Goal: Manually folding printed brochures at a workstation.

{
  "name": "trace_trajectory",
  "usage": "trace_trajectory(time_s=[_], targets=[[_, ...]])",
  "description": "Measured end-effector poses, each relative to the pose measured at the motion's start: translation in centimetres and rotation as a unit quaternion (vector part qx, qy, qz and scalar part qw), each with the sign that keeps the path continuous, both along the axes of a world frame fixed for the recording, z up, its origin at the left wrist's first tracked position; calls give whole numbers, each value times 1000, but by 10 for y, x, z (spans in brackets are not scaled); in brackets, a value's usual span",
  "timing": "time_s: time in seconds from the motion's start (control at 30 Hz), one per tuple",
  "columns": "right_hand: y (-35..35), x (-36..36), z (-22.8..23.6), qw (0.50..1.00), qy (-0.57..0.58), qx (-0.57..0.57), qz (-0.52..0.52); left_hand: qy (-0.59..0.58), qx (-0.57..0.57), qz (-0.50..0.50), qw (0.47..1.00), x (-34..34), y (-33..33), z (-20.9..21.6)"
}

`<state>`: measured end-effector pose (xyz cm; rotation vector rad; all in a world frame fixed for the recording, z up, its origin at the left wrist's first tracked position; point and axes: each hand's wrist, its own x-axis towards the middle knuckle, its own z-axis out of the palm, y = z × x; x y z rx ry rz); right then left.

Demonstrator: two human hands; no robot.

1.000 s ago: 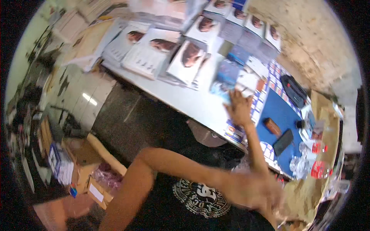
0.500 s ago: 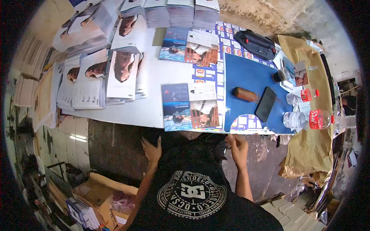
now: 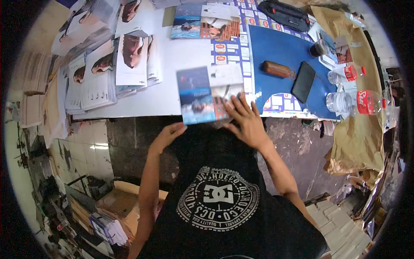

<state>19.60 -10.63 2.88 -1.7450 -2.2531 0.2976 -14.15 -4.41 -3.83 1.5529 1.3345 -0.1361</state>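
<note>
A printed sheet (image 3: 194,97) with a blue sea picture and a brick-red picture lies at the front edge of the table. My right hand (image 3: 249,123) rests on its lower right part, fingers spread and flat. At the sheet's lower left corner, my left hand (image 3: 167,136) has its fingers pinched together on the edge. A similar printed sheet (image 3: 186,21) lies farther back on the white table top (image 3: 168,95).
Stacks of printed booklets (image 3: 101,77) fill the table's left side. On a blue board (image 3: 271,47) at right lie a black phone (image 3: 304,82) and a brown cylindrical object (image 3: 277,69). Plastic bottles (image 3: 338,102), a dark cup (image 3: 318,48) and a black bag (image 3: 284,15) stand beyond.
Both hands have risen from below the table edge to the nearer printed sheet. My right hand now lies on it and my left fingers are at its corner. The view has shifted.
</note>
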Motion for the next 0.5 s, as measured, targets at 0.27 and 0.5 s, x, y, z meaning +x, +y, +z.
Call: trace_trajectory(time_s=[0.27,0.5], targets=[[-85,18,-1,843,366,-77,-386,-406,-134,366,827,68,-40,43],[-55,27,-2,492,814,-192,-241,-309,73,259,912,92,-15,78]])
